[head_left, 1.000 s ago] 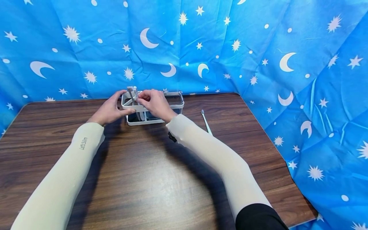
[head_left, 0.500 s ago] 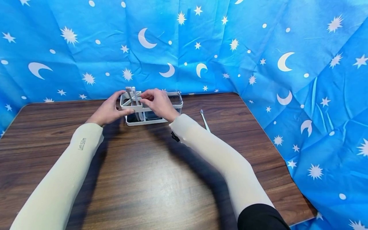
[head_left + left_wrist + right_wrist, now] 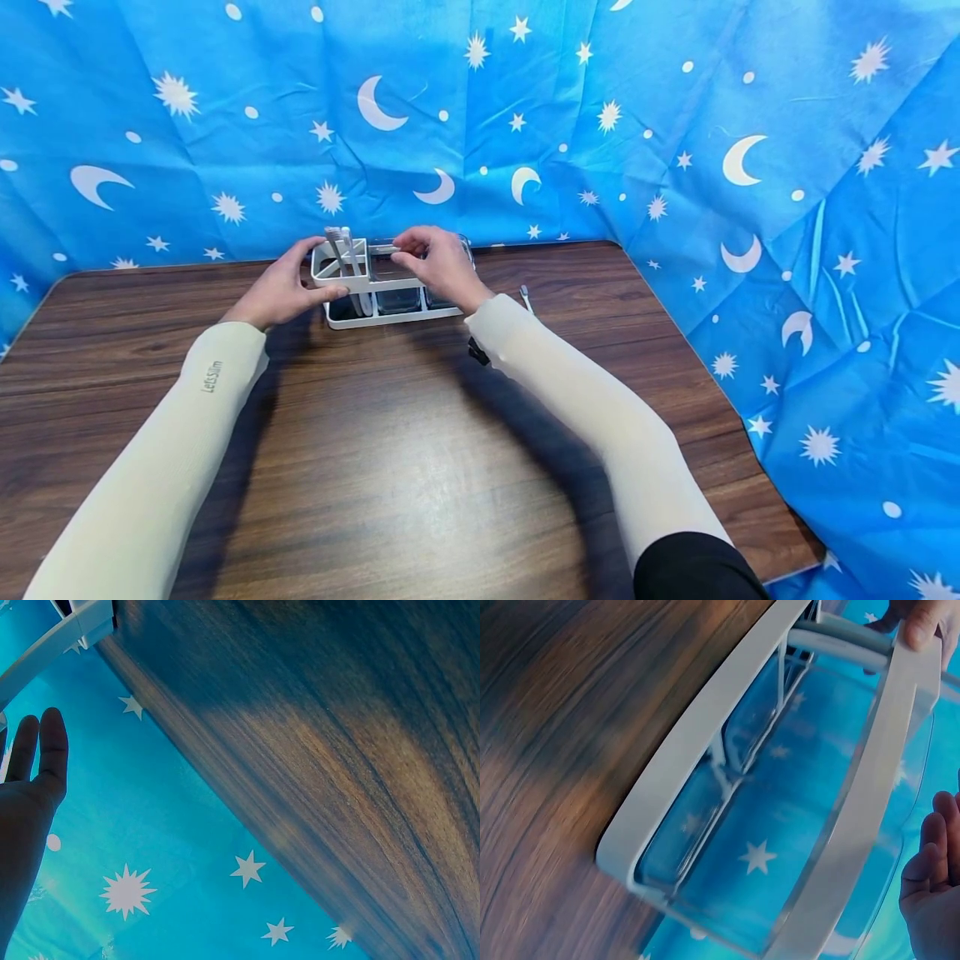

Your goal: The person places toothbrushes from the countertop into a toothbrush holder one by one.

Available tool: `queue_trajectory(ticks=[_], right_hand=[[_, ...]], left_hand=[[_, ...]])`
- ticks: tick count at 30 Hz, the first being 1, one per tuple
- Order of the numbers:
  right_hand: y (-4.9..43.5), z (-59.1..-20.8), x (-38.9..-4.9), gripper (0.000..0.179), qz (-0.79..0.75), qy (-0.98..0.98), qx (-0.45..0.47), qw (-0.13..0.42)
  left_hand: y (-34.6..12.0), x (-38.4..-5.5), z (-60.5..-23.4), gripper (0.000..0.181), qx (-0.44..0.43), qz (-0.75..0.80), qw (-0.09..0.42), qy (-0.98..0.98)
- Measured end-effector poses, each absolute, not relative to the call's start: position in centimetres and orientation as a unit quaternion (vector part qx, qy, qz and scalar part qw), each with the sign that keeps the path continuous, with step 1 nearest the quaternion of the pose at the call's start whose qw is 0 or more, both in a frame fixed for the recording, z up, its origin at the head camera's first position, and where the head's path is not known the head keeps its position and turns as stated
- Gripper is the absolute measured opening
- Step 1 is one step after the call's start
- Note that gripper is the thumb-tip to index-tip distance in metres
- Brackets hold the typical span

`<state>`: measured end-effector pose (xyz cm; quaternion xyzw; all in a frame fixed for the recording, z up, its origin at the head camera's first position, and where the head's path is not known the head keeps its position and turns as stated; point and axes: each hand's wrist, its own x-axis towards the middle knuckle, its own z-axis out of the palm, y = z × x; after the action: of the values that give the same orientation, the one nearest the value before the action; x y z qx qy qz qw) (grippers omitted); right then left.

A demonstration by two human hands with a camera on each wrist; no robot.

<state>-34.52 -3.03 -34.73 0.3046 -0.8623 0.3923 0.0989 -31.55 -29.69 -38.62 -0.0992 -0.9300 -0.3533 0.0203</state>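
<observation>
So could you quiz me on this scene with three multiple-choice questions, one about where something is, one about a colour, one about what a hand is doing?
1. Where does the loose toothbrush lie?
A. on the table, right of the organizer
B. inside the organizer
C. on the floor

2. What colour is the backdrop cloth?
A. red with stripes
B. blue with white moons and stars
C. plain green

3. What is the left hand doing?
A. lying flat on the table
B. lifting a cup
C. holding the organizer's left end

Answers: 1 A, its head shows on the wood table just past the right forearm. 2 B, the head view shows the pattern. 3 C, the thumb presses the near side of the white frame and the fingers reach round the end.
</observation>
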Motion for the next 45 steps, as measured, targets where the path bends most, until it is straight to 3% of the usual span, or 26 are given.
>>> queue_trajectory(ticks=[23, 45], right_hand=[[3.7, -35.3, -36.2, 0.017, 0.394, -0.872, 0.247, 0.150], [9.7, -37.1, -36.6, 0.019, 0.376, -0.907, 0.157, 0.103]], left_hand=[[-29.9, -31.9, -38.8, 0.101, -0.108, -0.360, 0.017, -0.926], [-29.9, -31.9, -38.7, 0.102, -0.103, -0.356, 0.017, -0.929]])
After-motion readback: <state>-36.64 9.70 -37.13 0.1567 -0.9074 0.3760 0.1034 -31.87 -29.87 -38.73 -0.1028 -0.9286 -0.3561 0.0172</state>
